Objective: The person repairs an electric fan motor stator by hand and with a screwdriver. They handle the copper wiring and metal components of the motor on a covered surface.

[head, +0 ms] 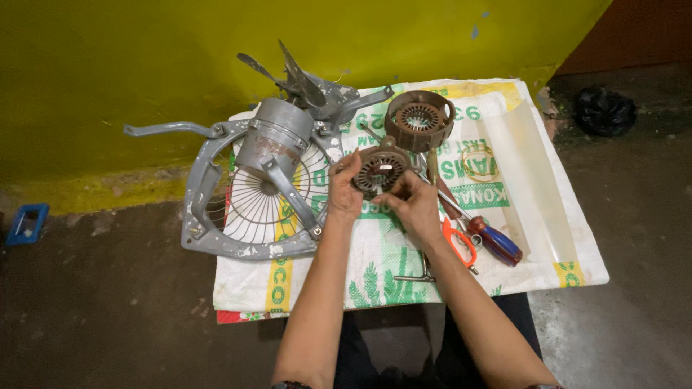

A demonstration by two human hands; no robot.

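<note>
Yellow wall and a dark concrete floor frame a printed woven sack (533, 216) spread as a work mat. Above the mat's middle, both hands hold a small round rusty motor cover (380, 170), slotted like a grille. The left hand (344, 189) pinches its left rim between thumb and fingers; the right hand (414, 204) grips the lower right edge, fingers curled on it. Neither hand is spread. Just beyond the fingertips lies a second, larger brown cover (419, 119), and past the left hand sits the grey fan frame (216, 209) with its wire guard, motor housing (277, 137) and bent blades (303, 75). Close beside the right hand lie orange-handled scissors (460, 241), a red-and-blue screwdriver (494, 241) and a coil of copper wire (479, 162). The risks, as I judge them: the cover is held only at its rim, so a slip would drop it onto the tools or the other cover; rusty slot edges could nick the fingers; and a careless right wrist might catch the scissors. Any small loose parts would easily be lost against the mat's busy print.
</note>
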